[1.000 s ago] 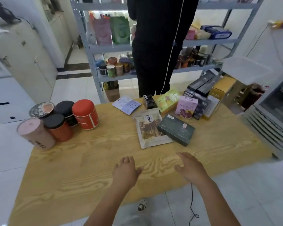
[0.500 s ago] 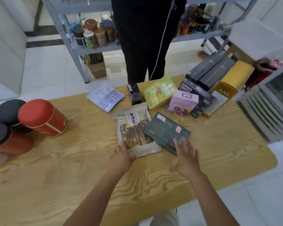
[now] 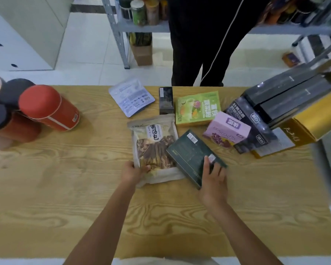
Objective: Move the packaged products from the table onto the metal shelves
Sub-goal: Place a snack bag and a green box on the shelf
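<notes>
While both forearms are stretched forward over the wooden table (image 3: pixel 65 188), the near left corner of the dried-mushroom pouch (image 3: pixel 155 142) is pinched by the left hand (image 3: pixel 133 172), thumb on top. Just right of the pouch, overlapping its edge, the dark green box (image 3: pixel 191 153) is covered at its near end by the right hand (image 3: pixel 213 180). Whether the box is gripped cannot be told. Both packages lie flat on the table.

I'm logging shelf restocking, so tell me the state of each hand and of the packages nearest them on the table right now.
Left hand, pinching the mushroom pouch's near left corner.
Right hand, fingers laid flat on the dark green box's near end.
Mushroom pouch, lying flat on the table.
Dark green box, closed, overlapping the pouch's right edge.
Red canister, lid on, upright.
</notes>
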{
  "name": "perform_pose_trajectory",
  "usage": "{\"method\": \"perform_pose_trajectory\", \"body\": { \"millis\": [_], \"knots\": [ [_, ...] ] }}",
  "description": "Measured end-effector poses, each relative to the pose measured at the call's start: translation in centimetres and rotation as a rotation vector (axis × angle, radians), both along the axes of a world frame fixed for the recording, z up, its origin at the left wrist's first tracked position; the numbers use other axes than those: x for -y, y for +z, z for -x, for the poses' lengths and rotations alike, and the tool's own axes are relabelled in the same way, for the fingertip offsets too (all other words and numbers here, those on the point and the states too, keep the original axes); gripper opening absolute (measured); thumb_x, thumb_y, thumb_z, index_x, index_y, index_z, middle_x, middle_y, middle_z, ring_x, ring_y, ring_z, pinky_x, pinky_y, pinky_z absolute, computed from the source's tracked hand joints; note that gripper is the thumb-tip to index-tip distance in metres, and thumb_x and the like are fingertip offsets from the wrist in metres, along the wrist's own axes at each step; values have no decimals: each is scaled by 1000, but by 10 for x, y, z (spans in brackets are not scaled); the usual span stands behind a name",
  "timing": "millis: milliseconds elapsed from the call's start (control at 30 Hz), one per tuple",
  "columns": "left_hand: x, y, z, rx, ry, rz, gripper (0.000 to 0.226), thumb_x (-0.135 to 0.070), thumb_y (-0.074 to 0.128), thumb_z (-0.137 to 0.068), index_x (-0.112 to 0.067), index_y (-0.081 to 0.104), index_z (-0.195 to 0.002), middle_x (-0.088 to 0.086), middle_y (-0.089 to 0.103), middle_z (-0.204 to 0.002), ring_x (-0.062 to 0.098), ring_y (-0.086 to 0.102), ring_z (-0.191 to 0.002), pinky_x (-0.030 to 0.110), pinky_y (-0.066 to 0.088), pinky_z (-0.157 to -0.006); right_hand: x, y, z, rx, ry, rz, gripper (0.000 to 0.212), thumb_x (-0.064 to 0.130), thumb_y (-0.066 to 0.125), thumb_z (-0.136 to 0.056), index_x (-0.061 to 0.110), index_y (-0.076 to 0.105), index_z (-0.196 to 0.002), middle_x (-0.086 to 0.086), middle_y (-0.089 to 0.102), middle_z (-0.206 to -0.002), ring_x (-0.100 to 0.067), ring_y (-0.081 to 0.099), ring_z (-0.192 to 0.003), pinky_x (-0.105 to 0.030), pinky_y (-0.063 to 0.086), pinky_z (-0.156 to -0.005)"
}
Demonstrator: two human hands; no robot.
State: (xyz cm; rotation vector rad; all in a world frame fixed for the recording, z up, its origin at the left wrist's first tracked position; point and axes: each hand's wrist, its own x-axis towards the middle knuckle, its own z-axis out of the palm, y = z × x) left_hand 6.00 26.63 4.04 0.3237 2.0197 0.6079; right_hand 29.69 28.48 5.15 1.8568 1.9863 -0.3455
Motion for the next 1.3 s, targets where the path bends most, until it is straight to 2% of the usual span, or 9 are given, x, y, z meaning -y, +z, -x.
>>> {"method": "perform_pose_trajectory", "body": {
  "millis": [67, 167, 267, 367, 533, 667, 800, 1133, 1300],
  "knots": [
    [3, 5, -4, 59, 56, -47, 24, -14, 78, -78, -3, 61, -91, 10, 64, -84, 22, 60, -72, 30, 47, -60, -10, 13, -2, -41, 2, 74, 113, 36, 73, -76, 14, -9, -151, -16, 21, -140, -32, 28, -125, -35, 35, -104],
    [8, 11, -12, 155, 97, -141, 27, -8, 77, -78, -7, 63, -102, 9, 70, -90, 24, 68, -81, 36, 56, -68, -33, 36, -16, -182, -32, 201, 99, 29, 67, -79, 20, 1, -152, -12, 20, -146, -32, 27, -131, -38, 40, -100],
    [17, 16, -9, 191, 99, -172, 37, -2, 78, -75, -9, 59, -106, 12, 69, -95, 29, 68, -86, 45, 57, -78, -65, 57, -37, -404, -102, 448, 83, 14, 63, -74, 29, 26, -147, -3, 51, -126, -23, 57, -102, -30, 49, -74],
    [33, 18, 4, 250, 64, -178, 50, 1, 79, -71, -13, 56, -114, 15, 68, -107, 33, 66, -97, 53, 53, -87, -84, 69, -51, -511, -190, 655, 82, -2, 59, -66, 28, 41, -140, 0, 58, -95, -17, 56, -76, -23, 41, -54],
    [54, 29, 13, 346, 61, -154, 32, 13, 66, -78, 1, 64, -107, 12, 69, -85, 26, 66, -76, 31, 54, -65, -102, 65, -50, -346, -62, 220, 45, 9, 53, -85, 21, 43, -127, -7, 51, -126, -25, 50, -108, -40, 48, -86],
    [59, 24, 12, 387, 82, -142, 32, 4, 70, -78, -6, 68, -109, 11, 73, -91, 26, 67, -81, 34, 51, -76, -104, 50, -38, -268, -22, 151, 63, 45, 48, -93, 18, 25, -145, -8, 21, -155, -30, 15, -144, -59, 21, -113],
    [52, 24, -2, 336, 221, -139, 22, -24, 73, -83, -2, 70, -87, 12, 66, -79, 24, 59, -75, 34, 45, -70, -95, 41, -15, -117, 31, -29, 73, 63, 24, -94, 7, 38, -138, -15, 37, -148, -31, 28, -139, -60, 11, -113],
    [74, 33, -5, 169, 315, -228, 9, -5, 63, -90, -6, 64, -99, 6, 65, -76, 14, 62, -59, 22, 49, -46, -84, 28, 27, -206, -44, 125, 70, 55, 33, -95, 4, 31, -143, -17, 30, -149, -33, 31, -135, -46, 34, -104],
    [107, 37, 8, 109, 291, -217, 16, -8, 66, -89, -5, 64, -104, 5, 69, -83, 22, 65, -81, 40, 54, -80, -68, 4, 51, -210, -25, 35, 84, 71, 16, -90, 3, 44, -129, -19, 58, -121, -35, 55, -111, -42, 46, -87]
  ]
}}
